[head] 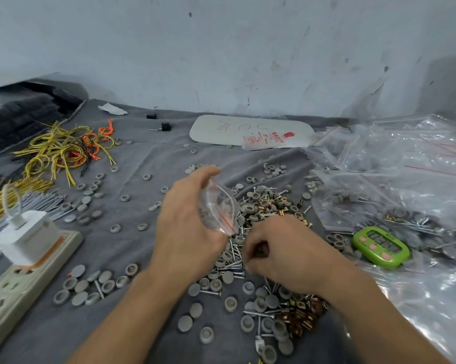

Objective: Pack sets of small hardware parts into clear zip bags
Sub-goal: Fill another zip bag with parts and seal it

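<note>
The zip bag (217, 208), gripped in the left hand (187, 229), is best kept open just beside the right hand (289, 253), curled over the screws (234, 249), its catch not discernible.

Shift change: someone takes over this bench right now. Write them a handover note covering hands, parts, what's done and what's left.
Left hand holds a zip bag above the pile; grey parts seem to be inside.
Right hand is down on that pile of screws, caps and brass clips, fingers curled; what they grip is unclear.
Done: filled bags lie at the right, behind the green timer.
Left: finish and seal this bag; many loose parts lie on the cloth.
</note>
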